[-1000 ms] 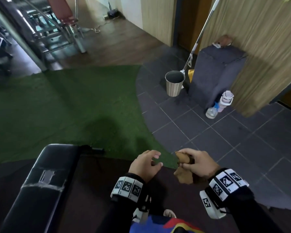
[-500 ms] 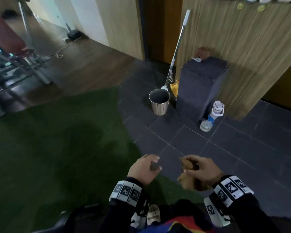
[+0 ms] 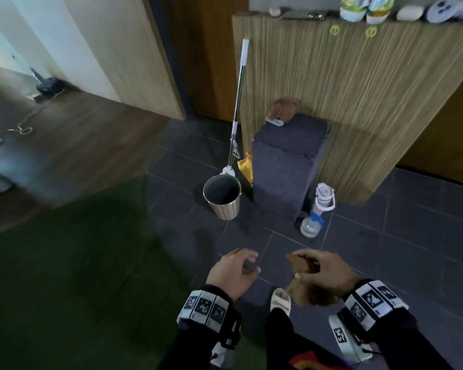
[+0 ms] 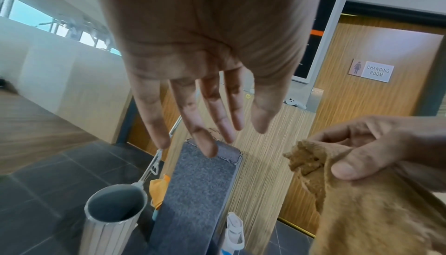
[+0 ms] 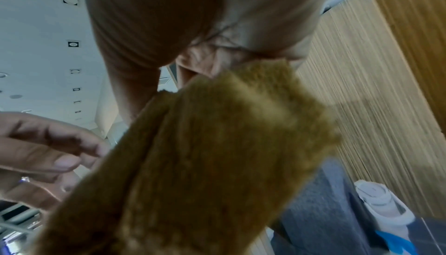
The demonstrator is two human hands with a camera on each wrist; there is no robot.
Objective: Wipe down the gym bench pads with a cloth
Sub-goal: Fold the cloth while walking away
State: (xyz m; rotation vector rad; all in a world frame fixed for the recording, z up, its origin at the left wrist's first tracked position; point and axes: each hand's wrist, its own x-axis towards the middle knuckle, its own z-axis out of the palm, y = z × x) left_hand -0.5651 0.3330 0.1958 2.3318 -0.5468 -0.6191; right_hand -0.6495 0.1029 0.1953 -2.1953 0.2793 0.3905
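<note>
My right hand (image 3: 324, 271) pinches a brown fuzzy cloth (image 3: 302, 265) between thumb and fingers; the cloth (image 5: 205, 163) hangs down from the hand and fills most of the right wrist view. In the left wrist view the same cloth (image 4: 366, 202) shows at the right, held under the thumb. My left hand (image 3: 235, 271) hovers a little to the left of the cloth, holding nothing, its fingers (image 4: 207, 118) loosely extended. No bench pad is in view.
Ahead on the dark tile floor stand a ribbed waste bin (image 3: 222, 198), a mop (image 3: 237, 108), a grey carpeted block (image 3: 286, 169) and a spray bottle (image 3: 317, 212) against a wooden partition (image 3: 358, 102). Green turf (image 3: 64, 276) lies to the left. My sandalled foot (image 3: 280, 300) shows below.
The head view has swung away from the black bench pad, which has left the picture, toward the bin and block, now closer. My right hand keeps hold of the cloth.
</note>
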